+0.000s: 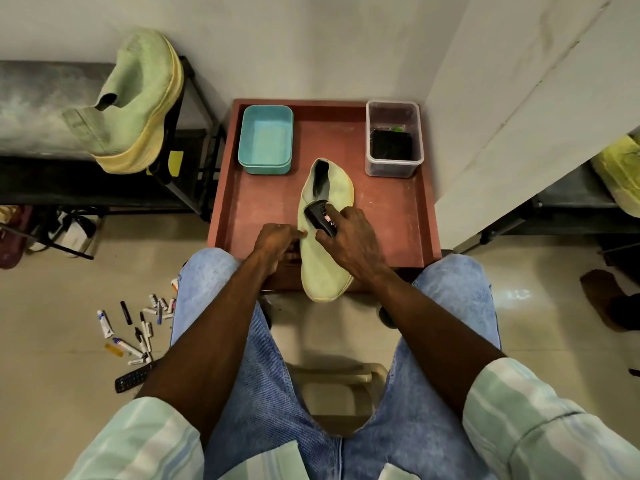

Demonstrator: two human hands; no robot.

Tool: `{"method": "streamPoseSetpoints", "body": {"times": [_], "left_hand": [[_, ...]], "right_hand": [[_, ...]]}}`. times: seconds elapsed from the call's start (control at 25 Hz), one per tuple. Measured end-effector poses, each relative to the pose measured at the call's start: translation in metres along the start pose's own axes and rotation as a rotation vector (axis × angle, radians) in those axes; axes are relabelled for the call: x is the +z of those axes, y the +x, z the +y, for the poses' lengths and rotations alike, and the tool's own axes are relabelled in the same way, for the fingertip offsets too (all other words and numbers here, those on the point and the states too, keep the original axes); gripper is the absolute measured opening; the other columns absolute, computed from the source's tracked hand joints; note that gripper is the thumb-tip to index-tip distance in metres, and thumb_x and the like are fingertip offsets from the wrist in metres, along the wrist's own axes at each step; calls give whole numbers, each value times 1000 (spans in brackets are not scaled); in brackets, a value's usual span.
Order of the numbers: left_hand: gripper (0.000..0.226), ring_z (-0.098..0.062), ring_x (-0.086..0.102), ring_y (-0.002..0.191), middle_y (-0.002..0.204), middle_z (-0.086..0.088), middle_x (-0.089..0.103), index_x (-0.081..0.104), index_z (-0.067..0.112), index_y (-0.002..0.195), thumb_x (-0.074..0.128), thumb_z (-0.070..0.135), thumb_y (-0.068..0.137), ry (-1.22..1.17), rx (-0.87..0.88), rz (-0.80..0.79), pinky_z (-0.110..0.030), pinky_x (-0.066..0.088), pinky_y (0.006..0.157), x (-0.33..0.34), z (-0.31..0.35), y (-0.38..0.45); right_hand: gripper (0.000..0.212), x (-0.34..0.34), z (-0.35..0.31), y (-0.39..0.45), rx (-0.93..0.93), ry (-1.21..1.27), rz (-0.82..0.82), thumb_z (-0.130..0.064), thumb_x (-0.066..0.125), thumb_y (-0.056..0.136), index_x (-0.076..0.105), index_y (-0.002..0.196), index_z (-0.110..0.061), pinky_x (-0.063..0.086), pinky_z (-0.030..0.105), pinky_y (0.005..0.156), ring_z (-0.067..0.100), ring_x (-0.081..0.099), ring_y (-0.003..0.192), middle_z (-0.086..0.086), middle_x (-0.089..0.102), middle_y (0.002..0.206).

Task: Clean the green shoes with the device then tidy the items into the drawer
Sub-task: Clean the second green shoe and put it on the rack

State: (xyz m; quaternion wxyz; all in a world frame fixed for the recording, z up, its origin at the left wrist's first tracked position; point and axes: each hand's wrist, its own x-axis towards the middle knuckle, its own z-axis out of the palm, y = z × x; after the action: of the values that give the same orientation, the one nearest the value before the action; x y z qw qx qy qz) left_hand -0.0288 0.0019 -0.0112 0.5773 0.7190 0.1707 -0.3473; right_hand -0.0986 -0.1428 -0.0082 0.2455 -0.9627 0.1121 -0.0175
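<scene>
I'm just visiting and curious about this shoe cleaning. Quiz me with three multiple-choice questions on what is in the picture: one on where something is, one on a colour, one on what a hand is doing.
1. Where does the second green shoe sit?
A. On the dark rack at the left
B. Inside the teal tub
C. On the person's lap

2. What colour is the open tub at the tray's back left?
A. Red
B. Teal
C. White

3. What is the right hand doing?
A. Resting flat on a knee
B. Lifting the clear container
C. Holding the black device against the shoe on the tray

Answers:
1. A, it leans on the rack, away from the red tray.
2. B, its walls and floor are teal.
3. C, the fingers curl round the device on the shoe's upper, while the left hand steadies the shoe's edge.
</scene>
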Motion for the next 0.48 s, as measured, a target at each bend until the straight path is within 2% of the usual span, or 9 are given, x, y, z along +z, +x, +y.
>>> {"method": "streamPoseSetpoints", "body": {"times": [0.2,0.28,0.4,0.44,0.48], "left_hand": [[7,-23,64,67,75,-8,67,66,4,92,61,7,88,-63,23,20,-30,53,55,-1,-2,-2],[8,-23,63,65,72,-8,66,67,5,88,59,7,87,-66,26,44,-29,52,55,-1,-4,-1],[13,-24,63,65,73,-9,66,67,2,93,61,10,85,-71,-1,55,-33,54,59,-2,-5,0],[15,-25,64,67,75,-9,68,67,1,94,62,11,84,-79,-10,38,-35,56,63,-2,-4,0],[16,-25,66,70,78,-10,69,68,2,94,64,12,82,-92,-19,19,-37,58,69,-2,-3,0]], "right_hand": [[49,-6,-2,3,10,-3,-139,-41,62,82,59,126,-18,47,36,73,31,52,95,15,54,96],[47,-15,-2,-3,-12,17,-238,-42,67,79,65,119,-18,44,32,64,27,54,84,10,53,90],[34,-30,4,-17,-82,116,-442,-37,73,73,75,103,-23,41,31,56,20,57,65,4,65,76],[34,-34,7,-17,-60,172,-422,-37,73,72,75,104,-26,42,31,56,16,59,64,-1,69,76],[38,-35,11,-13,-3,238,-336,-39,73,72,74,108,-27,44,29,57,13,62,66,-3,71,80]]}}
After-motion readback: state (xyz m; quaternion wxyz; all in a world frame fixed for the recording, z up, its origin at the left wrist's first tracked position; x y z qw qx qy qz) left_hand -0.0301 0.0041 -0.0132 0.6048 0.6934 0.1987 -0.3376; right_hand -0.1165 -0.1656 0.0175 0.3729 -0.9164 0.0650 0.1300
